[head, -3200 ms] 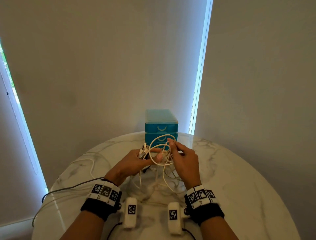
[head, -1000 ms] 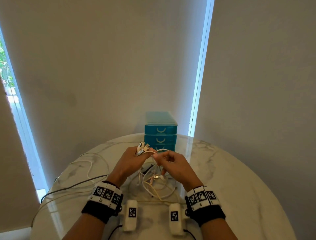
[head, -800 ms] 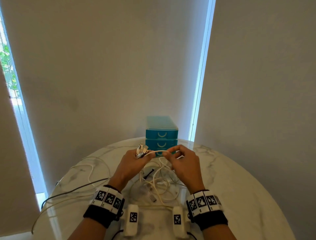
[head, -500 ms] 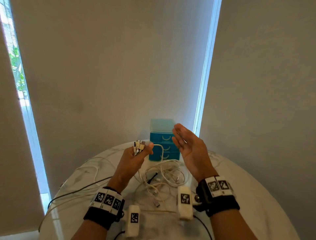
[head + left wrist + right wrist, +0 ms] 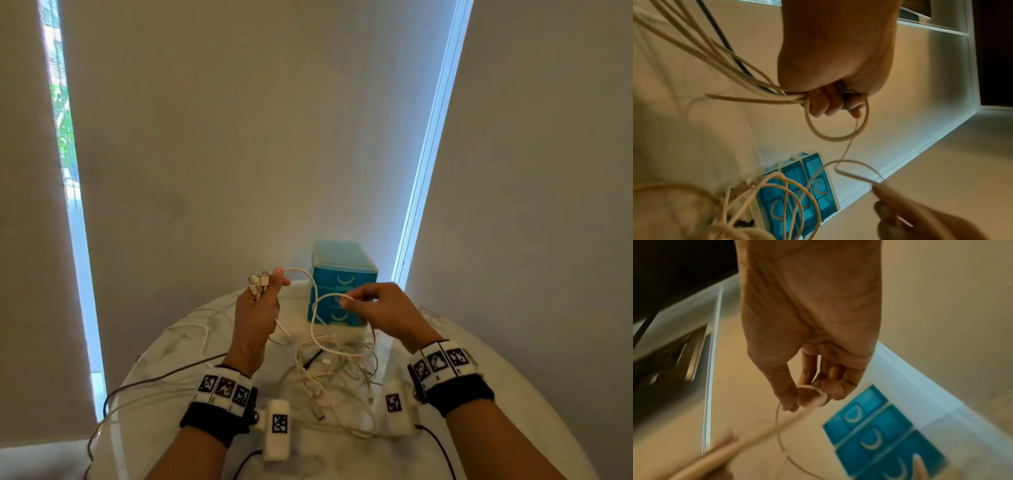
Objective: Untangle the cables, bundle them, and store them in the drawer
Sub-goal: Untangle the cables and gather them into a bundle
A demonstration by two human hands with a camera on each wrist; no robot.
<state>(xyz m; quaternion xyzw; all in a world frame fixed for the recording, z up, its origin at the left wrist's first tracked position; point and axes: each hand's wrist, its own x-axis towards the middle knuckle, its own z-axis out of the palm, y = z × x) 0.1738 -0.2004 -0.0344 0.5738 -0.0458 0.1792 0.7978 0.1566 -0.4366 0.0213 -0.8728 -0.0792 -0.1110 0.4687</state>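
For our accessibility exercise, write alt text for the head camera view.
Two hands work at tangled white cables over a round marble table: the left hand grips a bunch of plug ends, the right hand pinches one loop. A blue drawer unit stands behind, drawers closed.

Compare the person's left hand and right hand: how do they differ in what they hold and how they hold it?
The left hand grips a bunch of plug ends in a closed fist; the right hand pinches a single white cable between thumb and fingertips. The left hand is raised higher with plugs sticking up; the right hand sits lower, in front of the blue drawers. Both are lifted above the table.
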